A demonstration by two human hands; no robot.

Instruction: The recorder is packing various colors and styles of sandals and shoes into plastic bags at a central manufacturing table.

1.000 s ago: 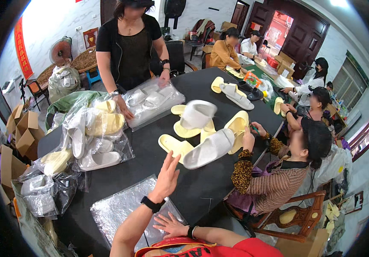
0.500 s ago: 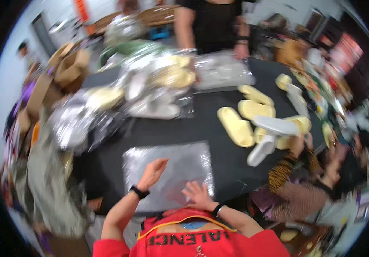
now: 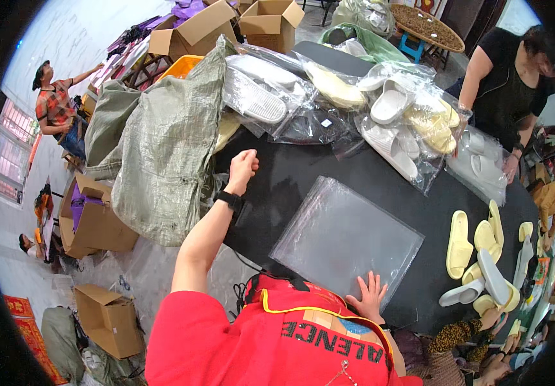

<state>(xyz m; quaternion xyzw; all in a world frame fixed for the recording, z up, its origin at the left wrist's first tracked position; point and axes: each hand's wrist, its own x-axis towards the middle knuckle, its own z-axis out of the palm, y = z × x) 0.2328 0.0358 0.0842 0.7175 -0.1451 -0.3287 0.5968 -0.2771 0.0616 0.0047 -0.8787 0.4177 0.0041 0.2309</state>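
Observation:
A stack of clear flat plastic bags [image 3: 348,231] lies on the black table in front of me. My right hand [image 3: 369,297] rests on its lower right corner, fingers spread. Over the table's left part, beside a grey-green woven sack [image 3: 161,141], is my left hand [image 3: 243,170]. Its fingers are curled closed, and I see nothing in them. Just beyond it are bagged grey-white slippers [image 3: 255,93]. More bagged slippers, yellow [image 3: 335,83] and white [image 3: 390,103], are heaped along the far side.
Loose yellow slippers [image 3: 459,248] and grey ones [image 3: 493,276] lie at the right, where another person's hand [image 3: 493,316] reaches in. Across the table a person in black [image 3: 516,77] handles a bagged pair [image 3: 480,164]. Cardboard boxes [image 3: 107,318] stand left on the floor.
The view has swung to the left. My left hand has left its place above the plastic bags, moved toward the woven sack and curled closed. My right hand stays on the bags.

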